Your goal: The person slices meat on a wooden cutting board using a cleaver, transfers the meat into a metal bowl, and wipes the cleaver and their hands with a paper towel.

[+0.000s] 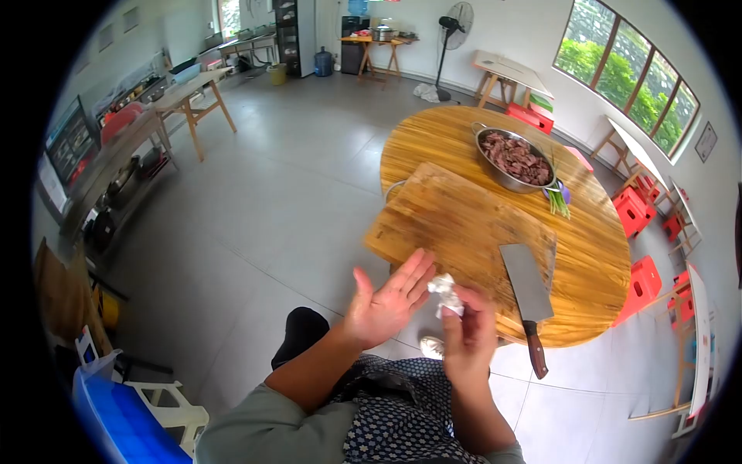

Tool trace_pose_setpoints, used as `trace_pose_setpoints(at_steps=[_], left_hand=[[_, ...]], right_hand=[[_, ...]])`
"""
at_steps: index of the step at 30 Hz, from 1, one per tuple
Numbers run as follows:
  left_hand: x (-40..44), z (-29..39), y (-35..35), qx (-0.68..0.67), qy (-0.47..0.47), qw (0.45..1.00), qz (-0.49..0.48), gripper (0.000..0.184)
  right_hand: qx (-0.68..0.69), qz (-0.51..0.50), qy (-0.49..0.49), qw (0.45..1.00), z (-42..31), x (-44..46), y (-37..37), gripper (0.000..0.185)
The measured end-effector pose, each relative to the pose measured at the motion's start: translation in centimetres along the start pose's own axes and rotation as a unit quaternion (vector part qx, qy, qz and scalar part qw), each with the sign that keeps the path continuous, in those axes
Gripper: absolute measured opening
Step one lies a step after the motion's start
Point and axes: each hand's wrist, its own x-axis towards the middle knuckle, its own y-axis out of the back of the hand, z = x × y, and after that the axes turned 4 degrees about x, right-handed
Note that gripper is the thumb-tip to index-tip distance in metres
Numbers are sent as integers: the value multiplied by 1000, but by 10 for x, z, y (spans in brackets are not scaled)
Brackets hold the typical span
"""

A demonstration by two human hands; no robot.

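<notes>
My left hand [386, 305] is open, palm up, with the fingers stretched out near the front edge of the wooden cutting board [456, 216]. My right hand [471, 336] pinches a crumpled white tissue [446, 295] close beside the left fingertips. On the board's right side lies a cleaver [528, 282] with a broad blade; its dark wooden handle sticks out over the table's front edge. Behind the board stands a metal bowl [516, 158] full of cut dark red meat. Green stalks [559, 203] lie at the bowl's right side.
The round wooden table [595, 301] carries the board and bowl. Red stools [641, 286] stand to its right. At lower left are a blue bin [116, 410] and a white plastic stool [174, 410]. A fan [448, 46] and side tables line the far wall.
</notes>
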Motion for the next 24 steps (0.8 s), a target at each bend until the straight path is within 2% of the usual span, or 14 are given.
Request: trace_pose_setpoints(at_steps=[1,2,4,6,8,11,13,14,16,19,21,24], left_hand=[[1,-2,-1,5,-5,1000,-14,117],[0,-5,-3,4,-4,1000,-17,117],[-3,-14,-6,82,-8,996,-28,115],[-3,-22,1,95,-22,995,-17,113],[-5,-24,7,114,-36,993,-3,111],[-6,-27,6,64,-37,997,-3,107],[-8,-27,-1,-1,9,998,61,108],[-5,-23,-1,-4,13,998,58,108],[5,-10,4,-18,-19,996,91,108],[8,-2,-2,-14,-1,997,82,110],[7,0,-8,-6,-1,997,75,110],[5,-9,-7,3,-7,998,67,111]], right_hand=[[-126,-42,75,988,3,5,2,31],[-166,-55,101,979,1,11,-3,31],[-208,-68,127,968,-2,11,-14,31],[-240,-143,132,951,0,9,-23,30],[-227,-149,133,953,4,4,-25,30],[-218,-159,123,955,7,-3,-21,30],[-220,-156,110,957,12,-12,-19,29],[-215,-163,102,958,17,-20,-20,30],[-211,-171,94,958,19,-33,-20,30],[-189,-153,85,966,18,-39,-28,28],[-217,-93,122,964,16,-33,-32,26],[-235,-75,135,960,18,-18,-35,25]])
